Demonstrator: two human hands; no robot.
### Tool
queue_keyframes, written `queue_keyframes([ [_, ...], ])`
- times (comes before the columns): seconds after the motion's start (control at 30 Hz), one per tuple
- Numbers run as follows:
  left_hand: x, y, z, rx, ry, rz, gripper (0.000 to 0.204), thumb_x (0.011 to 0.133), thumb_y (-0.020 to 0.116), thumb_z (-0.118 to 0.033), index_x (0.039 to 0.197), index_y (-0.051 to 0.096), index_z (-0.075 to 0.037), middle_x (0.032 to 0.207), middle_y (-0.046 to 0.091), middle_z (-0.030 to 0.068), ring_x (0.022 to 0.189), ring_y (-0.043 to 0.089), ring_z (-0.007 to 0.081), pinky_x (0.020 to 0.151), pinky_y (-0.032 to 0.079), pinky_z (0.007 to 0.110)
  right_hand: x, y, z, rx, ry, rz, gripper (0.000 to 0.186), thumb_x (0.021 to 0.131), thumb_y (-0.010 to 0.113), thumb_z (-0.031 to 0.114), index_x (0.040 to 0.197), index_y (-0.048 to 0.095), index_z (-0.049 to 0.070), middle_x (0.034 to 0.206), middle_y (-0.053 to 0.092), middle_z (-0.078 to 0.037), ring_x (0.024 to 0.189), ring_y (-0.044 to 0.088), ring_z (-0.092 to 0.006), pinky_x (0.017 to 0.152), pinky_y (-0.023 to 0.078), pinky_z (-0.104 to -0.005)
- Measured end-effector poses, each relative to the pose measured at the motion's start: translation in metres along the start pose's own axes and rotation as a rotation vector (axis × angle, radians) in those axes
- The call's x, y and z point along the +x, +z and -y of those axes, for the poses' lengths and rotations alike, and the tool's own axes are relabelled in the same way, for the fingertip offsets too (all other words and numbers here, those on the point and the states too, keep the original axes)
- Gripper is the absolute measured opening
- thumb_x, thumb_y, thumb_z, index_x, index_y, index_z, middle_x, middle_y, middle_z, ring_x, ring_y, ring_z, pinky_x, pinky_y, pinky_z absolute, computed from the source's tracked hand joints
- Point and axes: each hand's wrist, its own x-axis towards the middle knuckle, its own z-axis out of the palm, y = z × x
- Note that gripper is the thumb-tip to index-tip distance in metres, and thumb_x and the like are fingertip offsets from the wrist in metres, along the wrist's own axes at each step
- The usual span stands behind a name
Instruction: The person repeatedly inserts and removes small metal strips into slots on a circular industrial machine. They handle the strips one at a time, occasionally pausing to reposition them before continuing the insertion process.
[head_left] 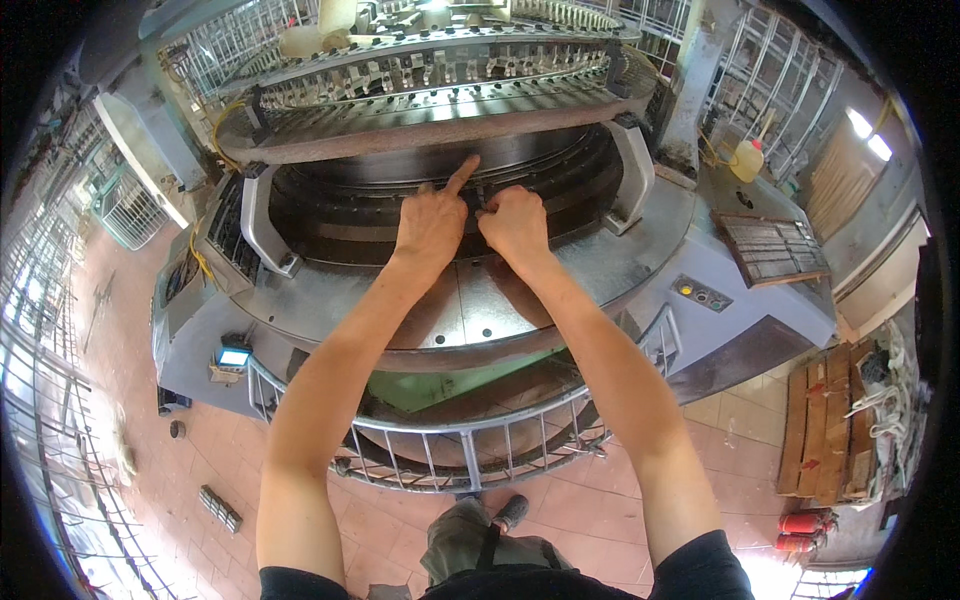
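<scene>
Both my arms reach over the flat metal ring table (350, 310) of a large circular knitting machine. My left hand (432, 222) is at the dark needle cylinder (390, 170), its index finger stretched up against the smooth inner wall and its other fingers bent. Just right of it, my right hand (517, 225) is closed in a pinch at the cylinder's rim. A small dark piece shows by its fingertips, too small to name. Above the hands runs the machine's upper ring (430, 115), lined with several metal feeders.
Curved metal brackets (265, 220) (632, 180) flank the opening. A tubular guard rail (470, 455) curves below. To the right are a button panel (703, 293), a yellow bottle (746, 160), a wooden crate (825, 425) and red cylinders (803, 530). A small lit screen (233, 357) sits left.
</scene>
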Motion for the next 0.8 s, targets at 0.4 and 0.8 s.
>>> queue_keyframes([
  [0.4, 0.014, -0.01, 0.007, -0.025, 0.066, 0.085, 0.072, 0.082, 0.062, -0.001, 0.151, 0.048, -0.014, 0.083, 0.074, 0.0161, 0.077, 0.073, 0.0311, 0.066, 0.059, 0.042, -0.009, -0.009, -0.006, 0.077, -0.048, 0.034, 0.018, 0.077, 0.074, 0.015, 0.087, 0.078, 0.001, 0.084, 0.072, -0.022, 0.08, 0.071, -0.039, 0.076, 0.056, -0.0446],
  [0.8, 0.003, 0.005, 0.001, -0.136, -0.022, -0.029, 0.08, 0.079, 0.064, 0.003, 0.154, 0.043, -0.014, 0.098, 0.074, 0.0199, 0.081, 0.073, 0.0333, 0.069, 0.06, 0.043, -0.003, 0.001, -0.015, 0.091, -0.146, -0.061, 0.017, 0.076, 0.073, 0.013, 0.086, 0.078, 0.001, 0.082, 0.072, -0.02, 0.079, 0.072, -0.0376, 0.076, 0.056, -0.0424],
])
